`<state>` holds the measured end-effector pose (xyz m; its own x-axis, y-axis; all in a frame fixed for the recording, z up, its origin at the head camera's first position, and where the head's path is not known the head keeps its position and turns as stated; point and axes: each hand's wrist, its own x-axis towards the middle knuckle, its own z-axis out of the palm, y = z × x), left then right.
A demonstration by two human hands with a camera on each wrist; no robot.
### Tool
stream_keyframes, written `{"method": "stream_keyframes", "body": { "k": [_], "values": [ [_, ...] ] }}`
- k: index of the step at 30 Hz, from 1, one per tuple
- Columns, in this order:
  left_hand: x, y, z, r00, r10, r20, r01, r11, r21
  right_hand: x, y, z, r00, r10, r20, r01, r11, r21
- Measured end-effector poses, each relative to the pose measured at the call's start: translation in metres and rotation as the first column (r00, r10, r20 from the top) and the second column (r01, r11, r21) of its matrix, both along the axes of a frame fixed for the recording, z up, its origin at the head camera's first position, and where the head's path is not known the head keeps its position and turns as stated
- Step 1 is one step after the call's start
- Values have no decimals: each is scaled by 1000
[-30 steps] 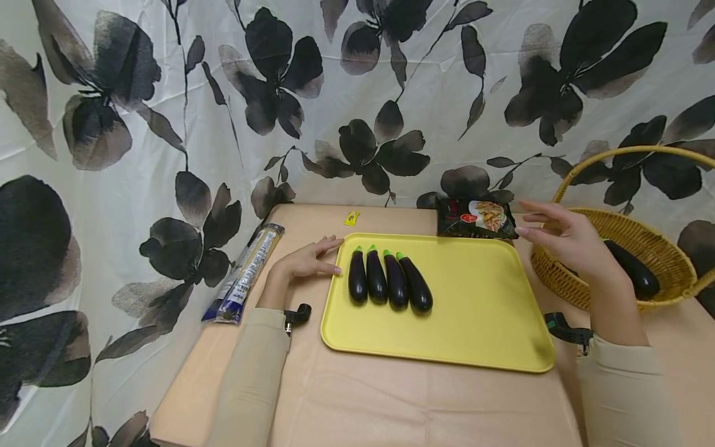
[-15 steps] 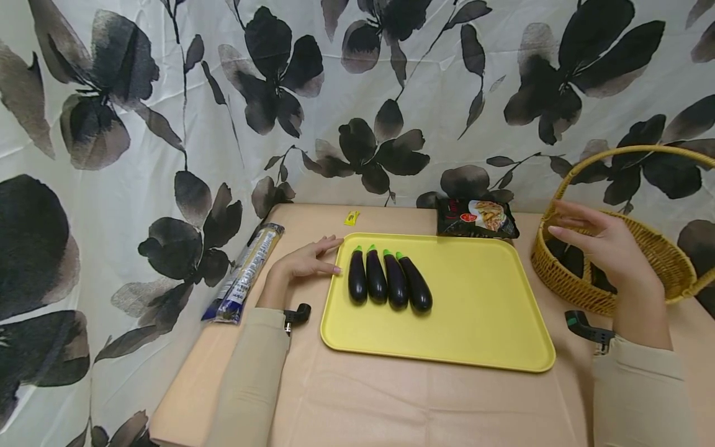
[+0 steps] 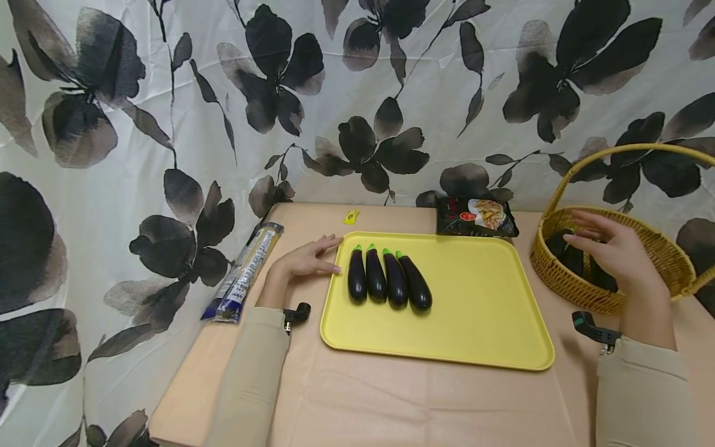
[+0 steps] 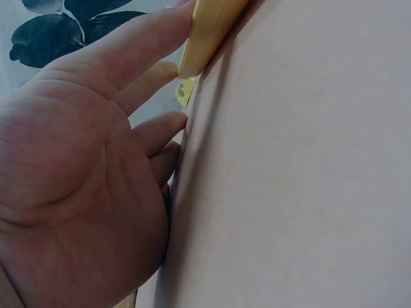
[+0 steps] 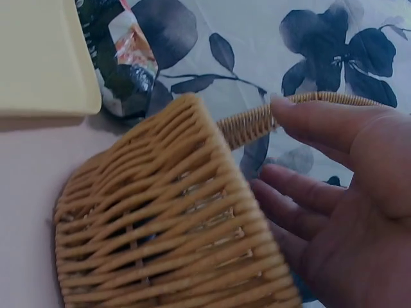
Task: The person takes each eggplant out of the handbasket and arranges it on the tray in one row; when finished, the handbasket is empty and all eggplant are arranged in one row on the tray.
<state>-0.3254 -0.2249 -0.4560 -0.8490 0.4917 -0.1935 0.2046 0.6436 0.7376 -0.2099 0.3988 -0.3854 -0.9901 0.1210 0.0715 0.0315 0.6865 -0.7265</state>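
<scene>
Several dark purple eggplants (image 3: pixel 397 282) with green tips lie side by side on the left half of a yellow tray (image 3: pixel 480 316). My left hand (image 3: pixel 306 259) rests at the tray's left edge, its fingertips and thumb against the rim; the left wrist view shows the palm (image 4: pixel 77 167) with fingers loosely extended. My right hand (image 3: pixel 625 254) hovers over the wicker basket (image 3: pixel 550 285), thumb and fingers apart, holding nothing. Dark eggplants (image 3: pixel 570 256) lie inside the basket, partly hidden by the hand. In the right wrist view the fingers (image 5: pixel 308 192) pass behind the basket's rim.
A black food packet (image 3: pixel 477 217) stands behind the tray. Left of my left hand lies a long blue-and-gold packet (image 3: pixel 246 273). A small yellow wrapper (image 3: pixel 351 217) is at the table's back edge. The basket's tall handle (image 3: pixel 631 149) arches above it, before a floral curtain (image 3: pixel 380 62).
My right hand has moved right, from beside the black packet to above the basket, and slightly lower. The left hand and the eggplants on the tray stay in place.
</scene>
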Motion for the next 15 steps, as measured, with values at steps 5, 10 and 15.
{"method": "stream_keyframes", "body": {
  "k": [5,10,15],
  "values": [
    [0,0,0,1000,-1,14,0,1000,15,0,8,-6,999,-20,40,17,998,59],
    [0,0,1,1000,-7,11,7,1000,23,-1,14,-13,999,-22,39,18,995,97],
    [0,1,2,1000,-10,4,10,1000,16,0,16,-16,996,-18,88,5,989,150]
  ]
}}
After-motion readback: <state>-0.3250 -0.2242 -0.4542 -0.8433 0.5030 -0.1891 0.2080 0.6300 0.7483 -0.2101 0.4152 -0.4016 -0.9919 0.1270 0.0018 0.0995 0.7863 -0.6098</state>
